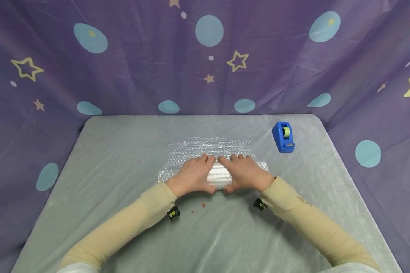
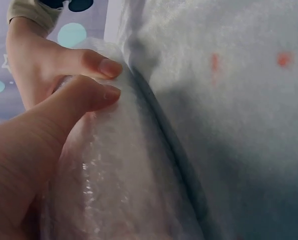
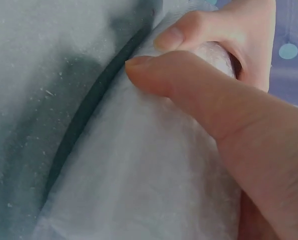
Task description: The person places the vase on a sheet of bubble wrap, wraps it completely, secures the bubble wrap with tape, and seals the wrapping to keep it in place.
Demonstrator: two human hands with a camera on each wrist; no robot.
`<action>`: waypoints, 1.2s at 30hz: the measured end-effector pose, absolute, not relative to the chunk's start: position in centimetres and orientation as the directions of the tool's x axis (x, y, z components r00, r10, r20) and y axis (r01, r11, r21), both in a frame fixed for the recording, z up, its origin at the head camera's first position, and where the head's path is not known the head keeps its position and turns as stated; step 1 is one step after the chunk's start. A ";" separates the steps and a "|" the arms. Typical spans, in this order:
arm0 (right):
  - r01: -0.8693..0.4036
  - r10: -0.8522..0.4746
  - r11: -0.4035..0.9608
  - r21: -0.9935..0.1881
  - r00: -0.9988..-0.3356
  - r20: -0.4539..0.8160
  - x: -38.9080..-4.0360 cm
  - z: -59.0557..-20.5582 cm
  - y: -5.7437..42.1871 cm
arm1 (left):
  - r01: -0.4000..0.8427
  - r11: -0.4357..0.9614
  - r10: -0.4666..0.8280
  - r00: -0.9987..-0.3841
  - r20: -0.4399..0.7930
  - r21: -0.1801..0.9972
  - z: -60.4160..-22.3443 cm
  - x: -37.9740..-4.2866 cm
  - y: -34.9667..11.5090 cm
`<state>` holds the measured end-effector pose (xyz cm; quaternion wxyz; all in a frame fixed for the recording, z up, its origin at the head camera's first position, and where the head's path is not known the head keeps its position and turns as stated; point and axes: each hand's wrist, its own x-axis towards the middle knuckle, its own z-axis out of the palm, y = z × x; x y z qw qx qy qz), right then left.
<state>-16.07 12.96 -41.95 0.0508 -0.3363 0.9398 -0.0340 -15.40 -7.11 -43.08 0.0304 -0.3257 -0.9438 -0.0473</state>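
A roll of bubble wrap lies across the middle of the table, its flat sheet spreading out behind it. My left hand grips the roll left of centre, thumb on the near side and fingers over the top. On the other half, my right hand holds it the same way. Both thumbs sit close together on the near face, as the left wrist view shows with the left thumb beside the right. In the right wrist view the wrap looks whitish and rounded. Whatever is inside the roll is hidden.
At the back right of the grey-covered table stands a blue tape dispenser with a roll of tape in it. Small reddish spots mark the cover in front of the hands. A purple patterned curtain surrounds the table.
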 end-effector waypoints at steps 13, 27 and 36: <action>-0.621 -0.629 0.777 -0.104 -0.764 -0.142 -16.8 -41.9 13.1 | 0.633 0.772 0.633 -0.774 0.030 0.050 -42.7 -15.6 -7.3; -0.597 -0.607 0.794 -0.112 -0.772 -0.190 -17.2 -41.5 12.8 | 0.642 0.763 0.645 -0.764 -0.023 0.070 -42.9 -16.5 -7.4; -0.598 -0.605 0.796 -0.094 -0.781 -0.155 -17.0 -41.4 12.8 | 0.635 0.764 0.644 -0.760 -0.087 0.113 -42.7 -17.0 -7.6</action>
